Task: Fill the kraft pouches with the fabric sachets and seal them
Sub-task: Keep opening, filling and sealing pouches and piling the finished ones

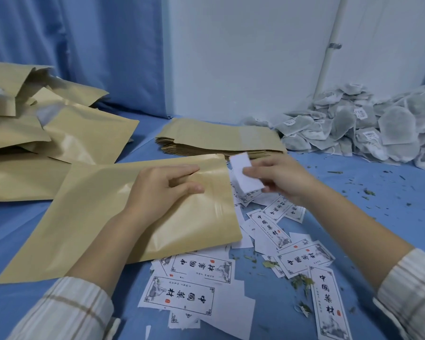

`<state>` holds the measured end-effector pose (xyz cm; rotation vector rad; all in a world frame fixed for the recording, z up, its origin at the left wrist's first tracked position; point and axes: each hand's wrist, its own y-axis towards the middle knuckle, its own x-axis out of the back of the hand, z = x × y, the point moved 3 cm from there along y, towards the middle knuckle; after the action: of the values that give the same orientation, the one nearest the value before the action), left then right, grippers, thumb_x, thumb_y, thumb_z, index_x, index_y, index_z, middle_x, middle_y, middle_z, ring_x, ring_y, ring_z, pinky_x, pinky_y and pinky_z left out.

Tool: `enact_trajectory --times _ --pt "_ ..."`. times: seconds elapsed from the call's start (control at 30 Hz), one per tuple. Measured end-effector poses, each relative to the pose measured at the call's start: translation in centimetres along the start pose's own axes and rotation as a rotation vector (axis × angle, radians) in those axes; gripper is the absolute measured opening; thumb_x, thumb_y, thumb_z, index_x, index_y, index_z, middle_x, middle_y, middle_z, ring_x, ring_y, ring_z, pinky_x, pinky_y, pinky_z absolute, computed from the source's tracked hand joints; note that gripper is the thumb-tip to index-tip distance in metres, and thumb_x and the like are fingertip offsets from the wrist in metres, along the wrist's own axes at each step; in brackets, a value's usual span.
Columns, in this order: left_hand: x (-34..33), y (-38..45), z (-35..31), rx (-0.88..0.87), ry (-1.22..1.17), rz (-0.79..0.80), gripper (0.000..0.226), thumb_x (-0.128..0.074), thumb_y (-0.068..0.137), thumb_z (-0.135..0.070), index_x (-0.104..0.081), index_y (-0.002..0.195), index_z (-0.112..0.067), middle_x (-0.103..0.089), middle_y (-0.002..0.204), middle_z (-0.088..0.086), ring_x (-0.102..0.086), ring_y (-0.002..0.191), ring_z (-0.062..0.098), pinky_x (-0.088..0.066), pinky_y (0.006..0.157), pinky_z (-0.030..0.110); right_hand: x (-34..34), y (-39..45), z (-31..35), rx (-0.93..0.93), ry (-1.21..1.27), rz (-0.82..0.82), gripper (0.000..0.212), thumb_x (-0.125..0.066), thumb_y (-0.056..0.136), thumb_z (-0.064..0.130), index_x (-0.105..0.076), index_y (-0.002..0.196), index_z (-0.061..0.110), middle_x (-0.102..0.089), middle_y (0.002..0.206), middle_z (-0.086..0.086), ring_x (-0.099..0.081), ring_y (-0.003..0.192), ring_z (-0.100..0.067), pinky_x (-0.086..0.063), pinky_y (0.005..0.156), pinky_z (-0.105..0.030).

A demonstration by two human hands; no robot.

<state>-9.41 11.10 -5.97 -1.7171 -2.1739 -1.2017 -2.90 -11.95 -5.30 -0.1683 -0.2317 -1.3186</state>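
Two hands at work over the blue table (35, 229). Left hand (162, 190) rests on one kraft pouch (96, 229) near its mouth, fingers lightly curled against it. Right hand (280, 177) pinches one white label (245, 176) beside the opening. One pouch stack (219, 141) behind; sachet heap (366, 128) far right; roughly a dozen printed labels (268, 241) scattered.

I see a blue cloth-covered surface (390, 217) carrying everything: loose kraft pouches (84, 136) piled at the far left, a flat stack of pouches (219, 139) at far centre, and a heap of fabric sachets (368, 126) at the far right. One large pouch (103, 217) lies at centre left. Printed paper labels (268, 261) scatter near centre (some face down), with dried leaf crumbs (368, 192) to the right.
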Motion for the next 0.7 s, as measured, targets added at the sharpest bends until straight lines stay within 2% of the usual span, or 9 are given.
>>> enact_trajectory --times 0.1,0.2,0.23,0.3,0.37,0.47,0.5,0.6,0.7 --pt "-0.1 -0.1 -0.6 0.007 -0.037 0.013 0.033 -0.081 0.065 -0.032 -0.071 0.096 -0.039 -0.059 0.087 -0.04 -0.051 0.09 -0.027 -0.031 0.078 -0.005 -2.1 -0.4 -0.3 -0.06 0.038 0.188 0.014 -0.064 0.083 0.007 -0.069 0.096 0.004 -0.067 0.072 -0.005 -0.06 0.061 -0.016 -0.05 0.052 -0.021" --pt "-0.7 -0.1 -1.7 0.014 -0.102 0.065 0.036 -0.081 0.064 -0.034 -0.072 0.098 -0.038 -0.067 0.09 -0.031 -0.06 0.093 -0.011 -0.039 0.081 0.001 -4.6 -0.2 0.0 -0.052 -0.071 0.222 0.013 -0.055 0.089 0.003 -0.066 0.095 0.005 -0.067 0.086 -0.018 -0.065 0.075 -0.033 -0.054 0.071 -0.038" --pt "-0.9 -0.2 -2.0 0.012 -0.119 0.084 0.036 -0.08 0.064 -0.034 -0.072 0.099 -0.037 -0.069 0.092 -0.027 -0.062 0.094 -0.005 -0.041 0.084 0.004 -5.3 -0.1 0.3 -0.054 -0.1 0.225 0.012 -0.052 0.091 0.006 -0.064 0.088 0.008 -0.065 0.081 -0.016 -0.065 0.07 -0.028 -0.053 0.067 -0.034" --pt "-1.2 -0.2 -2.4 0.008 -0.128 0.112 0.035 -0.08 0.065 -0.034 -0.072 0.099 -0.036 -0.071 0.093 -0.022 -0.063 0.097 0.008 -0.042 0.087 0.012 -6.7 0.0 1.1 -0.012 -0.222 0.261 0.028 -0.042 0.095 0.006 -0.049 0.068 0.008 -0.049 0.058 -0.008 -0.054 0.043 -0.01 -0.043 0.047 -0.018" --pt "-1.3 -0.3 -2.5 0.017 -0.119 0.133 0.035 -0.079 0.067 -0.035 -0.071 0.101 -0.036 -0.072 0.096 -0.019 -0.062 0.099 0.016 -0.041 0.09 0.016 -7.7 0.2 1.7 0.034 -0.322 0.28 0.041 -0.029 0.099 -0.001 -0.034 0.058 0.007 -0.033 0.054 -0.006 -0.04 0.029 -0.002 -0.032 0.033 -0.009" --pt "-1.3 -0.2 -2.4 0.014 -0.088 0.153 0.036 -0.077 0.072 -0.036 -0.07 0.107 -0.035 -0.067 0.105 -0.024 -0.06 0.104 0.02 -0.04 0.091 0.017 -8.1 0.5 1.3 -0.032 -0.246 0.295 0.043 -0.026 0.099 -0.004 -0.03 0.058 0.009 -0.028 0.062 -0.004 -0.036 0.049 -0.009 -0.031 0.034 -0.006" --pt "-1.4 -0.1 -2.4 0.005 -0.076 0.158 0.037 -0.076 0.074 -0.036 -0.069 0.11 -0.034 -0.065 0.107 -0.025 -0.06 0.104 0.019 -0.04 0.091 0.016 -7.9 0.7 1.2 -0.075 -0.235 0.269 0.043 -0.027 0.099 -0.003 -0.028 0.058 0.008 -0.027 0.061 -0.005 -0.035 0.049 -0.011 -0.03 0.034 -0.008" --pt "-1.4 -0.2 -2.3 -0.006 -0.058 0.176 0.037 -0.073 0.077 -0.038 -0.067 0.113 -0.035 -0.068 0.109 -0.015 -0.059 0.105 0.019 -0.04 0.091 0.018 -7.1 0.3 0.7 -0.202 -0.102 0.314 0.034 -0.036 0.098 0.002 -0.04 0.064 0.008 -0.039 0.061 -0.006 -0.048 0.034 -0.005 -0.038 0.036 -0.011" --pt "-1.3 -0.2 -2.3 -0.006 -0.059 0.164 0.038 -0.073 0.075 -0.039 -0.068 0.112 -0.035 -0.067 0.109 -0.018 -0.06 0.104 0.016 -0.04 0.093 0.019 -6.6 -0.3 0.4 -0.222 -0.124 0.342 0.024 -0.044 0.097 0.014 -0.055 0.076 0.013 -0.057 0.065 -0.001 -0.058 0.045 -0.005 -0.047 0.044 -0.015"
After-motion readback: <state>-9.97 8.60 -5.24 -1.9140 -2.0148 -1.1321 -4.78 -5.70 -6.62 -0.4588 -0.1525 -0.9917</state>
